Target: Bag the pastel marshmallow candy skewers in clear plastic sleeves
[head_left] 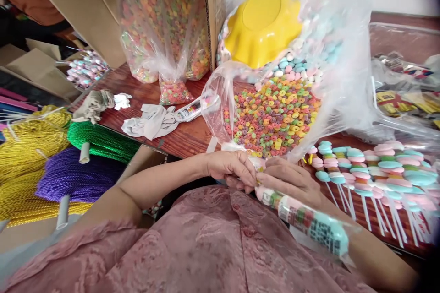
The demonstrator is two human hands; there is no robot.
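A candy skewer in a see-through printed wrapper lies slantwise in front of my chest, its pink, green and blue sweets showing through. My left hand is closed, its fingertips pinching the wrapper's gathered upper end. A small gold-coloured bit shows at that end, too small to name surely. My right hand is closed around the same end, its fingertips meeting the left ones and partly hidden. Just beyond both hands, an opened plastic bag holds many ring-shaped gummies. To the right lie several candy skewers on white sticks.
An upturned yellow bowl rests on a bag of pastel sweets. A cardboard box holds bagged gummies. Crumpled gloves lie on the wooden table. Purple cord and other cord bundles stand at the left.
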